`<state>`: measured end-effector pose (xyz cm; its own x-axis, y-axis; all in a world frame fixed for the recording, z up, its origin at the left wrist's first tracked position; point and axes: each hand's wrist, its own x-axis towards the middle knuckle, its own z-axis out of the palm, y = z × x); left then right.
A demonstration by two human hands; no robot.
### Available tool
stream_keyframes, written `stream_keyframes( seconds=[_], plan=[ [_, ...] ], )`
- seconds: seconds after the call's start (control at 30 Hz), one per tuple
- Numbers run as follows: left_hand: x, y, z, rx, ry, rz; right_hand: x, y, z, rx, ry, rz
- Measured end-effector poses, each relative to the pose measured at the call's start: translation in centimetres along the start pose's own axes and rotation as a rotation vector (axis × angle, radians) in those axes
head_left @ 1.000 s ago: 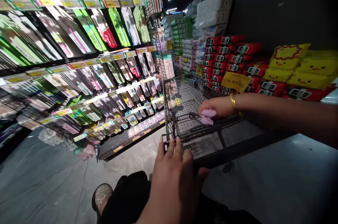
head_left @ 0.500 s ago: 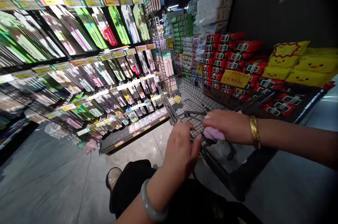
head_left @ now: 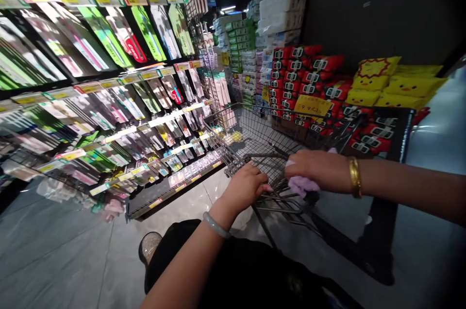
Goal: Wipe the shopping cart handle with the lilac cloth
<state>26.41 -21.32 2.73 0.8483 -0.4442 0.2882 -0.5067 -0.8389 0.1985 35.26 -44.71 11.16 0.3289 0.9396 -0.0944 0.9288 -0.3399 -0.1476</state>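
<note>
A wire shopping cart point(head_left: 251, 129) stands in front of me, its basket reaching forward between the shelves and the stacked goods. My left hand point(head_left: 248, 183), with a pale bangle at the wrist, is curled over the near bar of the cart; the fingertips are partly hidden. To its right, my right hand point(head_left: 318, 171), below a gold bracelet, is closed around a lilac fluffy cloth point(head_left: 303, 185) at the cart's handle area. Part of the cloth shows under the palm and a bit above the knuckles. A yellow round thing point(head_left: 236, 136) shows at the basket's left side.
On the left stands a display rack point(head_left: 120, 80) of packaged goods with price tags. Red packs point(head_left: 291, 76) and yellow packs point(head_left: 404, 86) are stacked at right, with a yellow price sign point(head_left: 312, 106). A dark frame point(head_left: 386, 231) stands right of the cart. Grey tiled floor point(head_left: 73, 246) lies left.
My left hand has moved forward, its thumb drawn in closer to the cart bar. The right hand has shifted slightly right with the cloth. The shelves and stacks have slid left in view.
</note>
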Motion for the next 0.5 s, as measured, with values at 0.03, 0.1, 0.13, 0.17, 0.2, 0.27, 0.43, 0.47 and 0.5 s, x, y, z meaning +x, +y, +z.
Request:
stream_keyframes(
  seconds=[0.03,0.1,0.13,0.17,0.2,0.27,0.43,0.47,0.5],
  plan=[
    [0.2,0.1,0.1,-0.009,-0.011,0.012,-0.9,0.6,-0.1,-0.07,0.045,0.02],
    [0.6,0.5,0.3,-0.028,-0.023,0.029,-2.6,1.5,-0.3,-0.172,0.188,0.097],
    [0.7,0.7,0.4,-0.032,-0.024,0.03,-3.5,1.8,-0.4,-0.194,0.253,0.134],
    [0.8,1.0,0.6,-0.032,-0.023,0.031,-4.3,1.7,-0.4,-0.187,0.297,0.158],
    [0.8,1.3,0.8,-0.029,-0.023,0.03,-5.0,1.5,-0.4,-0.143,0.299,0.149],
    [0.8,2.1,1.2,-0.019,-0.022,0.025,-6.2,0.6,-0.4,0.011,0.217,0.06],
    [1.0,4.0,2.1,-0.002,-0.014,-0.02,-7.3,0.6,-0.5,-0.087,0.174,0.026],
    [1.1,4.4,2.2,0.006,-0.009,-0.033,-7.4,1.0,-0.4,-0.176,0.213,0.068],
    [1.3,4.7,2.3,0.016,-0.005,-0.048,-7.4,1.5,-0.3,-0.253,0.253,0.111]
  ],
)
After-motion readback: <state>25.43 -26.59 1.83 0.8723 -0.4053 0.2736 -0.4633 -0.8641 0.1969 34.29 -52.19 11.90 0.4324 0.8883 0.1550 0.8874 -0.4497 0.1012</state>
